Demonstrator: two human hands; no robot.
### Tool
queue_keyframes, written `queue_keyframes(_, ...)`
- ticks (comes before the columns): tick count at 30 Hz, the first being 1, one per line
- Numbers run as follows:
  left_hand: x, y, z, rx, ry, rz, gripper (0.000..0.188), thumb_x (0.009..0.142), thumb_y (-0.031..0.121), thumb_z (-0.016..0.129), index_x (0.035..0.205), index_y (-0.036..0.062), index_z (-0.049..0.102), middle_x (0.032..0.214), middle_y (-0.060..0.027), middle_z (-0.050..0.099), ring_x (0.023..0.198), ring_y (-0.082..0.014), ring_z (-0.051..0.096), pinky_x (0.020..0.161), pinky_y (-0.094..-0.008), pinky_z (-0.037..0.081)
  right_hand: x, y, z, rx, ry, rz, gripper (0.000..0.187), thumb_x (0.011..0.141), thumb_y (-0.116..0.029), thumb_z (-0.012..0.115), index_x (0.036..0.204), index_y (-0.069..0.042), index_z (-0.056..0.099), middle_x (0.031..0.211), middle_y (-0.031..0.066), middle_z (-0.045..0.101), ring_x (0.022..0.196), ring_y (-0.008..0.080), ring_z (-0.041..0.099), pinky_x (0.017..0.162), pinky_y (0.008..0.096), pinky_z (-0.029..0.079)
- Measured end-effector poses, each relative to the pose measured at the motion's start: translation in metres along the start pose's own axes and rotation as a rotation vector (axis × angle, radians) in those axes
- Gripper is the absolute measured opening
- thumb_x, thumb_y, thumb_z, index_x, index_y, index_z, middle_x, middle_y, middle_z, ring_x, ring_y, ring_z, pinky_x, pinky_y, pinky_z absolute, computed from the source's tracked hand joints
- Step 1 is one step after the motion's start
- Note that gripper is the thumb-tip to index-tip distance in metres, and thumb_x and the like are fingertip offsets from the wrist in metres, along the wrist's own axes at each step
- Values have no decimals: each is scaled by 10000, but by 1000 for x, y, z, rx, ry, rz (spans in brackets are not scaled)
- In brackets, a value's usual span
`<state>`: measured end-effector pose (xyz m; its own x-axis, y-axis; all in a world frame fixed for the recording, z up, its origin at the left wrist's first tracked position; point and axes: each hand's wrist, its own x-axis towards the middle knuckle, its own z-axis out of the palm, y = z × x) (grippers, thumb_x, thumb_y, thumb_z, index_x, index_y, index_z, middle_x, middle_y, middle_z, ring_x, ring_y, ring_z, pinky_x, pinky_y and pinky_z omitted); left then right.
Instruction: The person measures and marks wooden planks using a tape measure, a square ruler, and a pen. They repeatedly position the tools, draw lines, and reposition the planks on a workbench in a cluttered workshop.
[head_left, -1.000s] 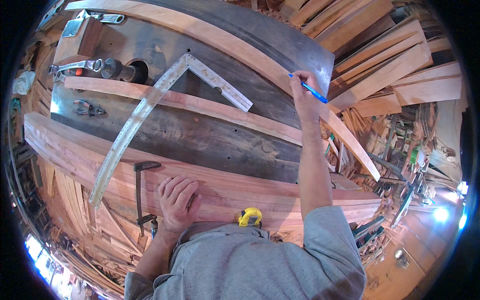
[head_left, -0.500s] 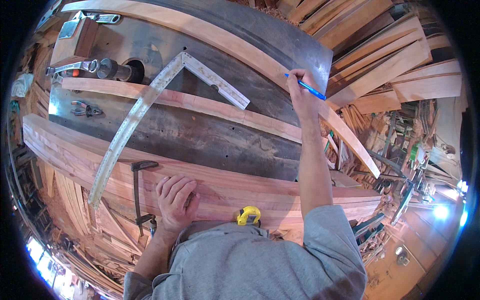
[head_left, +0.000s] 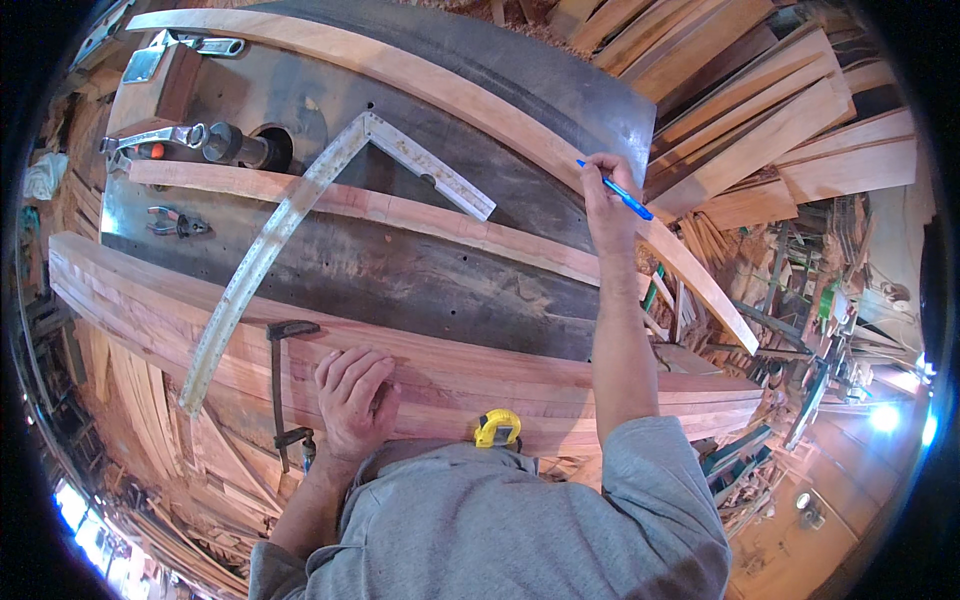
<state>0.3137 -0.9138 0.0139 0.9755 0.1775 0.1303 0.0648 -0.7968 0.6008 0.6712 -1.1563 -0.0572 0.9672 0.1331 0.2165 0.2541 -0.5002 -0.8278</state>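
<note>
My right hand (head_left: 608,195) pinches a blue pen (head_left: 632,205), its tip at the edge of a long, thin wooden strip (head_left: 450,88) that lies across the far side of the dark metal table. My left hand (head_left: 357,395) rests, fingers curled and pressed together with nothing visible in them, on a stack of reddish boards (head_left: 480,380) along the near side. A clamp (head_left: 278,375) grips the stack left of that hand. Between the hands a yellow tape measure (head_left: 496,430) sits by my shirt. A metal framing square (head_left: 320,170) lies across a middle wooden strip (head_left: 400,208).
Pliers (head_left: 178,222), a wrench (head_left: 160,137) and a wooden block (head_left: 160,85) lie on the metal table (head_left: 480,300) at the left. Loose planks (head_left: 760,130) are piled at the far right. A bright lamp (head_left: 884,418) shines lower right.
My right hand with the pen has moved slightly nearer to me. The left hand stays on the boards. The whole view has shifted a little.
</note>
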Motion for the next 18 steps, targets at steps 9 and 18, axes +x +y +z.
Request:
queue_keyframes(9,2,2,0,4,13,7,418,770,121,788,1172,115,677,1193,-57,701,1184,-272,625,1079,-480,399,-6,4,9,6,-85,-29,93,967,-117,687,1004,-31,684,866,17,672,771,57,576,695,230,475)
queue_keyframes(18,-4,-4,-6,-84,30,24,366,754,202,678,1103,109,738,1184,-108,724,1155,-298,668,993,-473,518,-24,-34,-18,-219,-127,267,283,1031,-311,643,1117,-44,680,918,40,641,817,134,592,691,327,508)
